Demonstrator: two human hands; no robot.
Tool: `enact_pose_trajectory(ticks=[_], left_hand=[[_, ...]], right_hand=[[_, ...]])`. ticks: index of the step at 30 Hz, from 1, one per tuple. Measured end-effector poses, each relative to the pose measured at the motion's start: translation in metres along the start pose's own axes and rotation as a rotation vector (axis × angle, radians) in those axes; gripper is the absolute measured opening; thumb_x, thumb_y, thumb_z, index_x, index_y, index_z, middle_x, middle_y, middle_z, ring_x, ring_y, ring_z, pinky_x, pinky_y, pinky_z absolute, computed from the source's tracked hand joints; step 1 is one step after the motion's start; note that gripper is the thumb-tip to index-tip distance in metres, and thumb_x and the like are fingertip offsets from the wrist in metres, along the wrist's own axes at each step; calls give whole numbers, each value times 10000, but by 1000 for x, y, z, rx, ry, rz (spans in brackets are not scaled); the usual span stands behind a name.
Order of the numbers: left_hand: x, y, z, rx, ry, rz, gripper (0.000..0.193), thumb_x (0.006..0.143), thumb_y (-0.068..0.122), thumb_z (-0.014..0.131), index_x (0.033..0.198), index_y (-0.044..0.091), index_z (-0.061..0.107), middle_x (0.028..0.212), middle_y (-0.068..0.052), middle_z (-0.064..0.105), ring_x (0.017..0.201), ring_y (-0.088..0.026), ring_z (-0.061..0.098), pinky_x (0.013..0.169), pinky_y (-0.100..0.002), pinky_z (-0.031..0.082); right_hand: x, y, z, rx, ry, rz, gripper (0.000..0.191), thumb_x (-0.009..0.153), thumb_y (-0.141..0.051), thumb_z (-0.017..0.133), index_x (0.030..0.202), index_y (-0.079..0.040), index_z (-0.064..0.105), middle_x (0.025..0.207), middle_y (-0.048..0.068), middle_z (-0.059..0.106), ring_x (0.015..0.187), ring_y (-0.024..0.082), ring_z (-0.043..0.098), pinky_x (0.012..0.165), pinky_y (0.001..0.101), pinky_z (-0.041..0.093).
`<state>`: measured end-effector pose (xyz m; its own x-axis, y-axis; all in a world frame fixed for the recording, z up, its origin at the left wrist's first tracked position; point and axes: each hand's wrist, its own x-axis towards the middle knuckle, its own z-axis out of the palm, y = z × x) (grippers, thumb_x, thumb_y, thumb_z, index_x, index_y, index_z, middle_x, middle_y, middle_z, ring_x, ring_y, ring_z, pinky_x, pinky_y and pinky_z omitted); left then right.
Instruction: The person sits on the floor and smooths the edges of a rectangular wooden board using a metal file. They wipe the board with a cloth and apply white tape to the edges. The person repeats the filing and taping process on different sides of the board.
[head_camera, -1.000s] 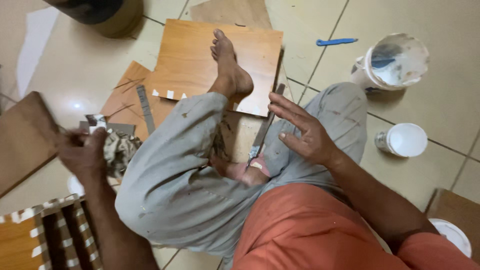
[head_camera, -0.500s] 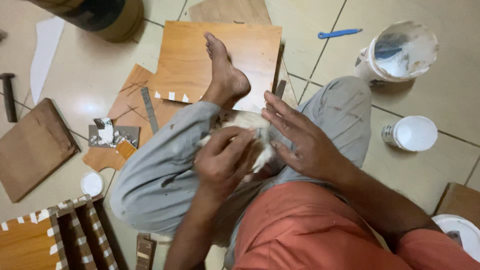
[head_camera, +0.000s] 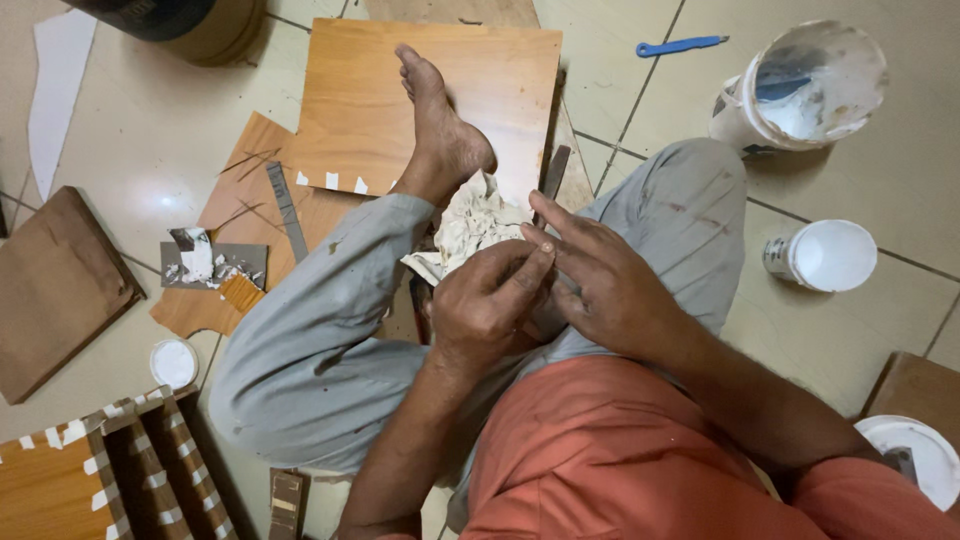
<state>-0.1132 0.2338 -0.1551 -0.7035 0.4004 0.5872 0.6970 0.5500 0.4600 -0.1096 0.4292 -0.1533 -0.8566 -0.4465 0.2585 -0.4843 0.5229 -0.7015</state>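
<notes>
Left hand (head_camera: 487, 305) is bunched around a crumpled whitish rag (head_camera: 472, 222), pressing it against the right hand's fingers (head_camera: 560, 248); right hand (head_camera: 612, 290) is loosely spread, gripping nothing; rag sits over the lap, just below the bare foot (head_camera: 440, 130) resting on an orange wooden board (head_camera: 380, 100); white bucket (head_camera: 800, 85) and a small cup (head_camera: 830, 255) sit off to the right on the tiles.

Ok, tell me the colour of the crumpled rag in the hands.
Off-white rag, clearest in the head view.
</notes>
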Motion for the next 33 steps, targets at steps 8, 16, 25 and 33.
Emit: enact_pose_trajectory(ticks=[8, 16, 25, 33], left_hand=[[-6, -10, 7, 6, -42, 31, 306, 852, 96, 773, 1143, 34, 703, 1082, -110, 698, 900, -253, 711, 741, -370, 585], [-10, -13, 15, 39, -37, 11, 261, 864, 94, 754, 1105, 14, 695, 983, -98, 664, 831, -238, 687, 695, -362, 564], [-17, -27, 30, 25, -63, 15, 272, 803, 131, 769, 1027, 10, 673, 900, -90, 610, 781, -249, 662, 653, -375, 545], [-30, -38, 37, -95, -95, -233, 147, 882, 145, 733, 931, 41, 641, 896, -106, 624, 723, -267, 667, 639, -375, 553]], right_hand=[[1, 10, 13, -99, -49, 43, 621, 783, -17, 692, 1394, -6, 579, 1565, 200, 439, 1326, 404, 523, 1118, 492, 411], [1, 18, 21, -161, -59, 42, 618, 780, -28, 713, 1382, 6, 581, 1552, 234, 440, 1313, 411, 518, 1122, 510, 394], [2, 23, 27, -164, -117, 68, 629, 804, -29, 704, 1413, 10, 551, 1567, 222, 432, 1331, 388, 516, 1129, 498, 393], [-5, 26, 20, 104, -200, 200, 717, 800, 23, 694, 1486, -51, 497, 1629, 139, 396, 1400, 344, 489, 1125, 411, 414]])
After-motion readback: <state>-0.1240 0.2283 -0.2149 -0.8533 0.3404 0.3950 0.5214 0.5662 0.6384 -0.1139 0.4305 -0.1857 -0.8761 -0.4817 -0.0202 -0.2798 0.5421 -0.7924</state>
